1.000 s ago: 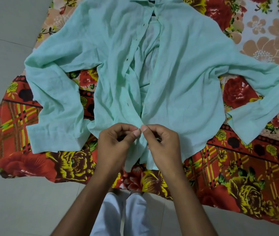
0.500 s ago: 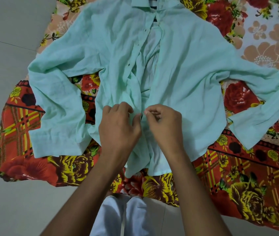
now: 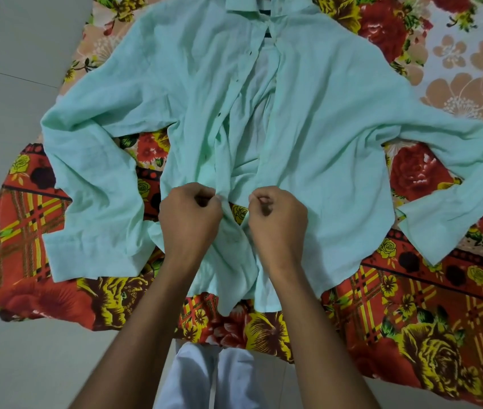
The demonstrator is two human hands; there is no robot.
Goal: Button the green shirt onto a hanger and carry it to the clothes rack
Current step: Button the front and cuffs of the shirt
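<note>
Pinching one front edge in each hand, left (image 3: 189, 219) and right (image 3: 277, 221), I work low on the shirt (image 3: 322, 137), which lies spread on the floral cloth (image 3: 411, 320). I should align the edges, then feed button through hole without twisting.

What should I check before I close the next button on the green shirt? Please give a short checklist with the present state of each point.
1. Left hand pinches the left front edge of the green shirt: ok.
2. Right hand pinches the right front edge: ok.
3. The two front edges meet between the hands: not ok, a gap shows the floral bedsheet.
4. Button lined up with its hole: cannot tell, the fingers hide it.
5. Hanger inside the collar: only a dark piece shows, cannot tell.
6. Upper front buttoned: not ok, it lies open.
</note>
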